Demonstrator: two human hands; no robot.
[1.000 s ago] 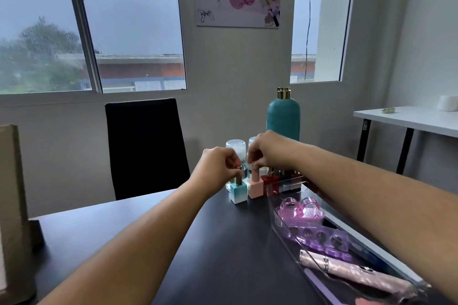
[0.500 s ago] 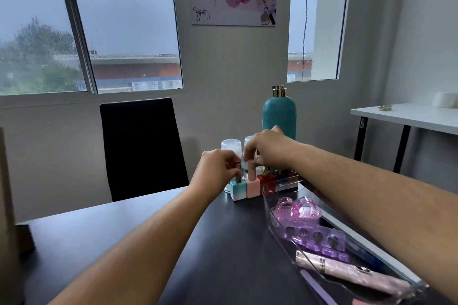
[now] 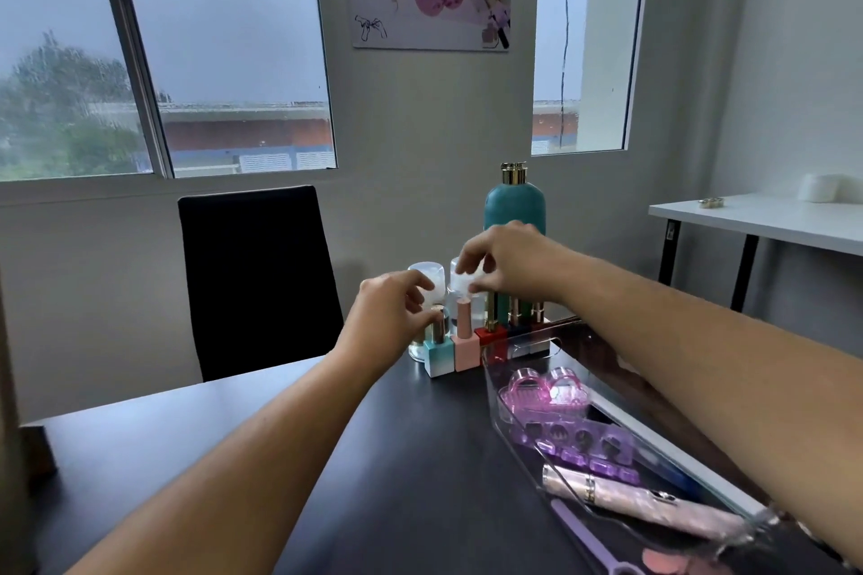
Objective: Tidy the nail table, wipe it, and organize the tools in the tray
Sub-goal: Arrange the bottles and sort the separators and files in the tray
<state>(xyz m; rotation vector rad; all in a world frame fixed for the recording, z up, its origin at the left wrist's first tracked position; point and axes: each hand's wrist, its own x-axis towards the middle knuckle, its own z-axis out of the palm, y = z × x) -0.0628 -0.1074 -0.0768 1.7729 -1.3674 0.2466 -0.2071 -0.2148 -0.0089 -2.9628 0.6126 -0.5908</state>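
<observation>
A row of small nail polish bottles stands at the far side of the dark table (image 3: 261, 439): a teal-and-white one (image 3: 438, 359), a pink one (image 3: 466, 351), a red one (image 3: 490, 336), and more behind my right hand. My left hand (image 3: 390, 317) hovers at the teal bottle's gold cap with its fingers spread and its thumb beside the cap. My right hand (image 3: 511, 261) is lifted above the pink bottle with loose fingers, in front of a clear bottle's white cap (image 3: 467, 282). Neither hand holds anything. A clear tray (image 3: 491, 381) lies to the right.
The tray holds pink (image 3: 537, 392) and purple toe separators (image 3: 576, 441), a pink pen-shaped tool (image 3: 654, 504) and a lilac stick (image 3: 586, 539). A teal pump bottle (image 3: 513, 205) stands behind the row. A black chair (image 3: 257, 275) faces me. A white side table (image 3: 756, 219) is at right.
My right hand let go of the pink bottle's cap and rose. My left hand's fingers opened off the teal bottle's cap. The bottles stand in line.
</observation>
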